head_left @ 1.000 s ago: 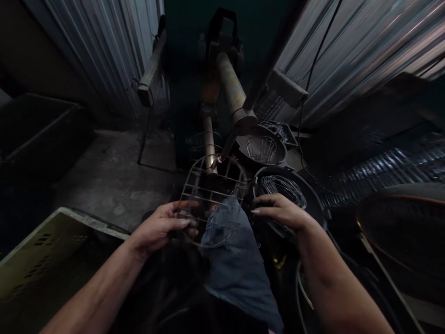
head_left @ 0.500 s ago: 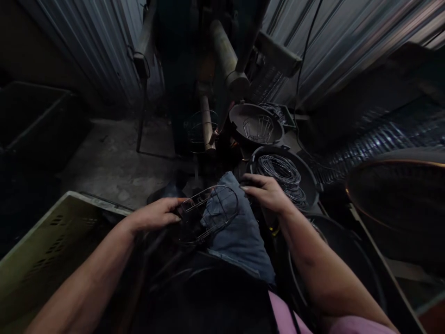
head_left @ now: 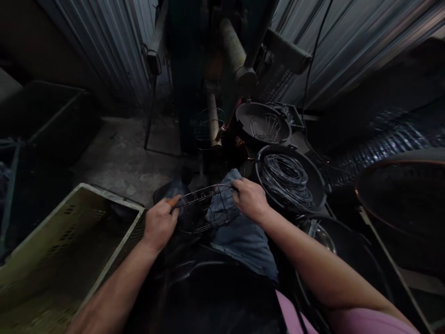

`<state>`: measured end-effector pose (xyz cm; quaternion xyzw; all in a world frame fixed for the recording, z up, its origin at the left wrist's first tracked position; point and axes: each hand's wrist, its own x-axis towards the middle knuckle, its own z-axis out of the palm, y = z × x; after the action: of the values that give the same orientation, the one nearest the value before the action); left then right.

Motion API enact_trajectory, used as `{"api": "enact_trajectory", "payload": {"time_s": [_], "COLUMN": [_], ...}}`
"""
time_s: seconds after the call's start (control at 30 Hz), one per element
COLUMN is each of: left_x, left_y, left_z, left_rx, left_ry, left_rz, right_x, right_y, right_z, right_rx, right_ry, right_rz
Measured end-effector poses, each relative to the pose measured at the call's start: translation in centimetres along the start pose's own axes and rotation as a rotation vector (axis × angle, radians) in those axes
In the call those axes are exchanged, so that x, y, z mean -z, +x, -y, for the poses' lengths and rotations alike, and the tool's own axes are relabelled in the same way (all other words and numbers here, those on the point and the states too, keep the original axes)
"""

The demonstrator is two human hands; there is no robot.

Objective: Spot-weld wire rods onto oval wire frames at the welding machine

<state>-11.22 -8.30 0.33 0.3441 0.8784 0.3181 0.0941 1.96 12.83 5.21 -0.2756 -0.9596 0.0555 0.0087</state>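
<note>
A half-round wire grid [head_left: 203, 213] lies nearly flat over my denim-clad knee [head_left: 239, 236]. My left hand [head_left: 159, 222] is closed on its left edge. My right hand [head_left: 247, 199] is closed on its right edge, fingers curled over the rim wire. Both hands hold the grid low in front of me, below the rusty machine [head_left: 222, 79] with its pipes and welding tip.
A dark tub [head_left: 314, 204] of coiled wire rings sits right of my right hand. Behind it a second tub [head_left: 243, 121] holds a wire basket. A pale plastic crate [head_left: 66, 250] stands at lower left. Corrugated metal walls close both sides. Large dark basins fill the right.
The grid has come down from the machine's tip to my lap and tilted flat. My right hand left the tub's rim and took hold of the grid's right edge.
</note>
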Motion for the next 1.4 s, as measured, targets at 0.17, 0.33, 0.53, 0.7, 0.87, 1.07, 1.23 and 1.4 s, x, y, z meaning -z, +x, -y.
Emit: {"api": "enact_trajectory", "payload": {"time_s": [0.17,0.33,0.53,0.7,0.87,1.07,1.23,1.4], "left_x": [-0.6,-1.0,-2.2,-2.8,-2.4,-2.2,-1.6,-0.2], "left_y": [-0.4,0.1,0.1,-0.1,-0.2,-0.5,-0.4,-0.6], "left_z": [-0.3,-0.2,0.6,1.0,1.3,1.6,1.5,1.4], "left_rx": [-0.023,0.003,0.035,-0.032,-0.042,-0.081,-0.061,0.019], "left_ry": [0.430,0.475,0.389,0.329,0.231,0.142,-0.038,-0.387], "left_rz": [0.028,0.035,-0.024,-0.119,-0.107,-0.048,-0.007,0.020], "right_x": [-0.5,-1.2,-1.5,-1.9,-1.1,-0.7,-0.7,-1.8], "right_y": [0.3,1.4,1.9,1.5,1.2,0.9,1.3,2.3], "right_z": [0.9,1.2,1.3,0.9,0.0,-1.1,-2.1,-4.0], "right_rx": [-0.074,-0.125,-0.141,-0.154,-0.130,-0.057,-0.034,-0.179], "right_ry": [-0.111,-0.157,-0.154,-0.096,0.107,0.278,0.960,1.071], "right_rz": [0.066,0.113,0.130,0.082,0.085,0.194,0.442,0.224]}}
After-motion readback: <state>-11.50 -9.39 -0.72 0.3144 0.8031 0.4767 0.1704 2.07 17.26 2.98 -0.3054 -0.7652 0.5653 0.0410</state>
